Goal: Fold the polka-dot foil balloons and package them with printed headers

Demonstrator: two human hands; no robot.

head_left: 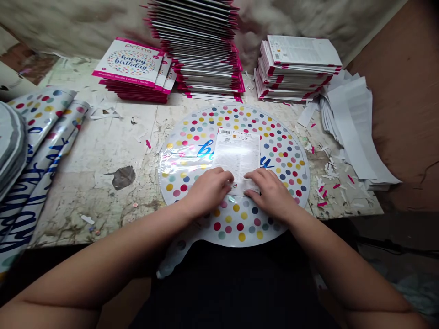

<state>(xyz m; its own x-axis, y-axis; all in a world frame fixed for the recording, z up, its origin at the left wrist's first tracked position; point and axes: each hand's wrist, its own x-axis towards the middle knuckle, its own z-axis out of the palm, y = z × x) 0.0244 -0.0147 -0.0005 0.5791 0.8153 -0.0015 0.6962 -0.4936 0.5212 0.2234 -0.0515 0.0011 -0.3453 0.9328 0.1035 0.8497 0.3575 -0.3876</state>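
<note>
A flat, uninflated foil balloon (236,224) with coloured dots and blue lettering lies on the table, its tail hanging past the front edge. On its middle rests a white printed card (236,155) with a barcode and fine text, covering most of the lettering. My left hand (213,186) is closed at the card's lower left, fingers curled on its edge. At the lower right corner, my right hand (269,189) pinches the edge between bent fingers and thumb. The two hands are apart, with the card's bottom edge showing between them.
Behind stand a tall stack of pink-edged packets (202,50), a lower "happy birthday" packet pile (132,64) and a bundled card stack (302,59). White paper sheets (356,123) lie right, near paper scraps (331,169). More folded foil balloons (51,137) lie left.
</note>
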